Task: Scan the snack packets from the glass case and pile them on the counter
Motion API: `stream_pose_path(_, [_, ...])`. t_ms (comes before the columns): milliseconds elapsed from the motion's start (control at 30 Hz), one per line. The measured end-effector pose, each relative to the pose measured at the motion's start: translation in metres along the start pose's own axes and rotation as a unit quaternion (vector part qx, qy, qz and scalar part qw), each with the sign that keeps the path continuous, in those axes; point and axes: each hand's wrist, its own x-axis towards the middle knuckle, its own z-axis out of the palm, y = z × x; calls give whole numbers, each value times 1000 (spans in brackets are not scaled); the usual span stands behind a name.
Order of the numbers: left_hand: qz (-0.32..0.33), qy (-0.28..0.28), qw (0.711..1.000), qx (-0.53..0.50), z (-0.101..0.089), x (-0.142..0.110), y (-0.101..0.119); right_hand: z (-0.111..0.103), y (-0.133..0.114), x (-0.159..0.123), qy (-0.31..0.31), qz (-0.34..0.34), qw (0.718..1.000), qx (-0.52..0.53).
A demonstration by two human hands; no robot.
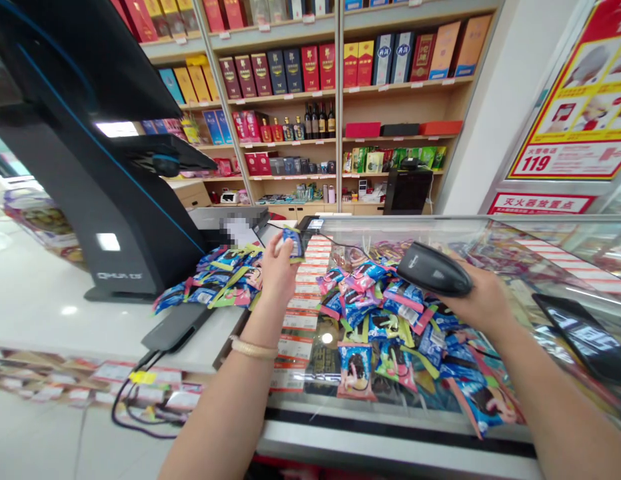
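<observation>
My right hand is wrapped round a black barcode scanner, its head pointing left above a heap of small blue and pink snack packets on the glass counter. Raised over the counter's left part, my left hand pinches one small blue snack packet with a yellow-green edge. Just left of that hand lies a second pile of similar packets, by the foot of the register. The grip of the scanner is mostly hidden by my right hand.
A dark register stand rises at the left, with a black box and cable before it. Near my right forearm rests a phone. Behind the glass counter stand shelves of boxes and bottles.
</observation>
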Motion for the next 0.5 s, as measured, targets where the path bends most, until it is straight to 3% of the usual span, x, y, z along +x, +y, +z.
stream_pose_path(100, [-197,-116,963,-142,23,-24,-18,0,-3,1,-26,3,1000,13])
stream_pose_path(200, [-270,-139,938,-167,35,-44,-27,-1,-8,3,-50,10,998,26])
stream_pose_path(267, [-260,-137,941,-166,39,-52,-29,-3,-13,5,-60,12,998,32])
stream_pose_path(500, [-114,-170,975,-91,43,-65,-38,-7,-32,9,-102,-23,993,56])
